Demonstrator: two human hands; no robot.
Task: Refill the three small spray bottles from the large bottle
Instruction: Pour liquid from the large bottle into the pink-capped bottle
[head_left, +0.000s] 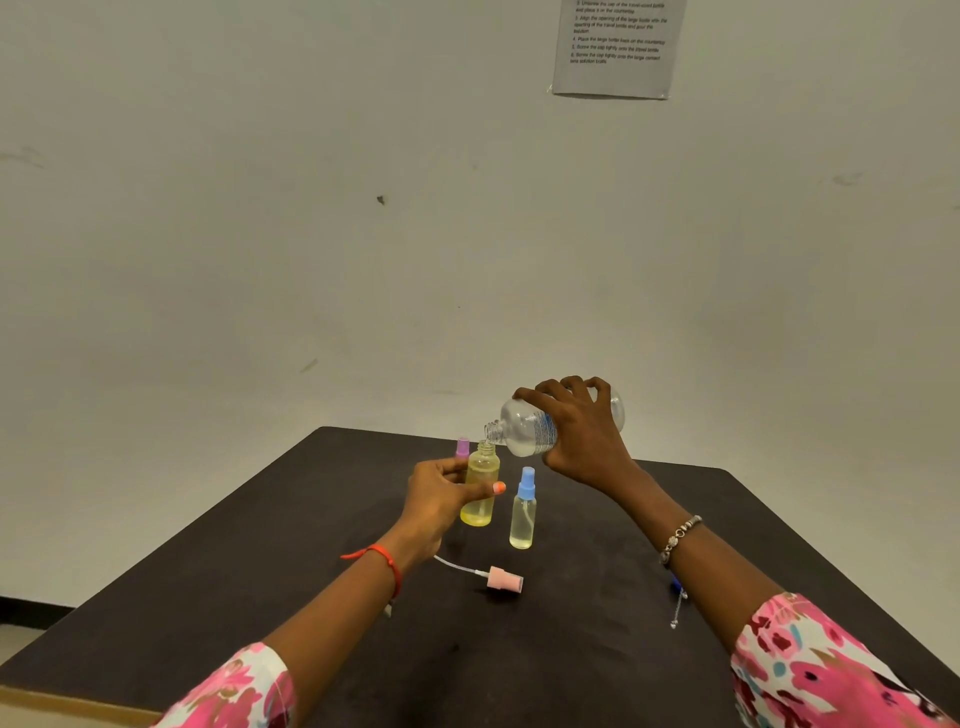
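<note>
My right hand (582, 441) grips the large clear bottle (524, 423), uncapped and tipped on its side, its mouth just above the neck of an open yellow small bottle (480, 486). My left hand (441, 499) wraps around that yellow bottle, which stands on the table. Its pink spray cap with white tube (501, 578) lies loose in front of it. A small bottle with a blue spray cap (523, 512) stands upright just to the right. Behind the yellow bottle, only the purple cap of a third small bottle (462, 448) shows.
The dark table (597, 649) runs up to a pale wall. A printed sheet (618, 47) hangs high on the wall at right. A small blue object (677, 586) lies on the table under my right forearm.
</note>
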